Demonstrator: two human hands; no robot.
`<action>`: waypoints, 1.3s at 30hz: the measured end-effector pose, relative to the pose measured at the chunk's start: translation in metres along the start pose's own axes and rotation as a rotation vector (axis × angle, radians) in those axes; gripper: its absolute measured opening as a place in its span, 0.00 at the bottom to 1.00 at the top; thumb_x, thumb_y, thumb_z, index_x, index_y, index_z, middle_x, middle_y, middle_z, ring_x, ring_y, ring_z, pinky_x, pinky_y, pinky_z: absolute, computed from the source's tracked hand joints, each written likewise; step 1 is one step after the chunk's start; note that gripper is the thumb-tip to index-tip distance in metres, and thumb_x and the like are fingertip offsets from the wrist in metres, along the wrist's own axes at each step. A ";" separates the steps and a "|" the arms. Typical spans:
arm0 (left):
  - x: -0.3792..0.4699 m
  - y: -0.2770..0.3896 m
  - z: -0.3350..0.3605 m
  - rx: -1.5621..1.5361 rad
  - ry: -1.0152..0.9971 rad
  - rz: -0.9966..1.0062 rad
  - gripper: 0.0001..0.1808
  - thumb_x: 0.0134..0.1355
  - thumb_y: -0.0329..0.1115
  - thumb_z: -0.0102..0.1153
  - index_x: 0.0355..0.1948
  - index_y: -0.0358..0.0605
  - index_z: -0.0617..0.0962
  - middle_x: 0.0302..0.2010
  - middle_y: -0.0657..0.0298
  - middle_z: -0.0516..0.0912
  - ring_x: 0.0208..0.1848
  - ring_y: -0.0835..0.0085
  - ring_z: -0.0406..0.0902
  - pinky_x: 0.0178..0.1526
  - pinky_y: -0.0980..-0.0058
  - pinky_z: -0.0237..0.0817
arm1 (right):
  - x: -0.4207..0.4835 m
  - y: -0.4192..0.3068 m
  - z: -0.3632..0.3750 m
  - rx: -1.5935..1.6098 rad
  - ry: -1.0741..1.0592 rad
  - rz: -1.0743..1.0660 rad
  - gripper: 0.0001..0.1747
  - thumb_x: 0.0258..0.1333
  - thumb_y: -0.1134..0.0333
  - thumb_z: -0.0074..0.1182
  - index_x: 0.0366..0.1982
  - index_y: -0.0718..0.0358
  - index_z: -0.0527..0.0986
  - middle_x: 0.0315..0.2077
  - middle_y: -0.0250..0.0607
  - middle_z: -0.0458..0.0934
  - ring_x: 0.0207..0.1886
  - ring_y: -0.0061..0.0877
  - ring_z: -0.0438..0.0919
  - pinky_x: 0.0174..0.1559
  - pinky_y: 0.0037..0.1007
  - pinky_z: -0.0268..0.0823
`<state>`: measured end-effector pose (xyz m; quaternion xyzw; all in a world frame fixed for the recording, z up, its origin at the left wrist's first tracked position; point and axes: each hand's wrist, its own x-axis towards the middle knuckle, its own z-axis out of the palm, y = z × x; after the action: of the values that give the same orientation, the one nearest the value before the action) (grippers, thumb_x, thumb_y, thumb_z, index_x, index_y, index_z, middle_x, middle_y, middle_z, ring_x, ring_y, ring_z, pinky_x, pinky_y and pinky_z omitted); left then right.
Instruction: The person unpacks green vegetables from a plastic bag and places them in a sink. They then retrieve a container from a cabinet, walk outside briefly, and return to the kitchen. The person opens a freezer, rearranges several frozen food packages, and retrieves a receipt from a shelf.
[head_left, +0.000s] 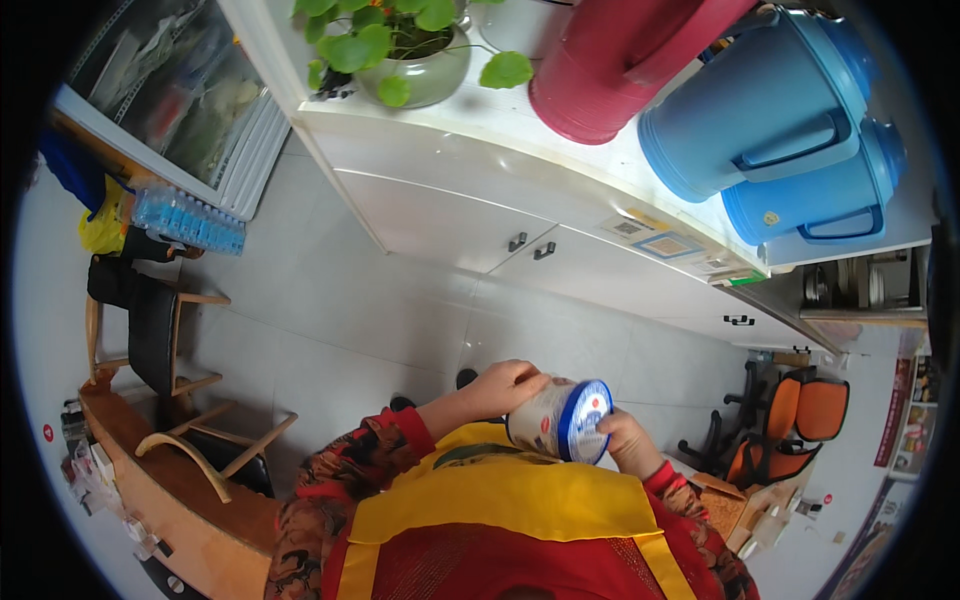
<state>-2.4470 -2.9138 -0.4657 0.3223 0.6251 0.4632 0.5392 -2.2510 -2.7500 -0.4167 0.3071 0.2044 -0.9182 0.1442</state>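
Close in front of my yellow apron (495, 502) I hold a round white tub (536, 420) tipped on its side. Its blue-rimmed lid (587, 420) faces right and bears writing. My left hand (506, 390) grips the tub's body from the left, fingers over its upper side. On the right, my right hand (628, 444) holds the lid end, with the thumb pressed on the lid's face. The lid looks seated on the tub. Some fingers of both hands are hidden behind the tub.
Ahead stands a white cabinet (442, 217) bearing a potted plant (420, 75), a red thermos jug (592, 82) and two blue thermos jugs (720, 135). Bottled water (187, 217), wooden chairs (154, 330) and a wooden desk (187, 517) are at left. Orange office chairs (784, 420) stand right.
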 end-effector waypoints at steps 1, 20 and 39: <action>0.008 0.005 0.001 0.034 -0.072 0.058 0.24 0.67 0.49 0.55 0.49 0.37 0.81 0.44 0.52 0.84 0.44 0.63 0.81 0.50 0.67 0.72 | -0.008 -0.005 0.012 0.045 -0.001 -0.016 0.59 0.26 0.71 0.68 0.68 0.67 0.58 0.58 0.56 0.72 0.58 0.47 0.75 0.63 0.46 0.66; -0.003 -0.171 -0.020 0.350 0.800 -0.069 0.36 0.46 0.45 0.76 0.53 0.41 0.76 0.46 0.53 0.81 0.48 0.57 0.80 0.50 0.62 0.72 | 0.016 -0.040 -0.103 0.025 0.274 -0.080 0.48 0.33 0.73 0.66 0.64 0.66 0.65 0.52 0.51 0.79 0.52 0.46 0.80 0.57 0.46 0.72; -0.082 -0.338 -0.087 -0.812 1.555 -0.619 0.34 0.61 0.44 0.67 0.62 0.39 0.68 0.53 0.58 0.75 0.45 0.73 0.75 0.39 0.76 0.70 | 0.166 0.022 -0.164 -0.066 0.292 0.342 0.32 0.46 0.71 0.61 0.56 0.71 0.70 0.52 0.53 0.79 0.54 0.44 0.79 0.59 0.45 0.71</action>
<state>-2.4815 -3.1302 -0.7490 -0.4734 0.6590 0.5676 0.1397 -2.2870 -2.7162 -0.6457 0.4619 0.1978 -0.8192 0.2765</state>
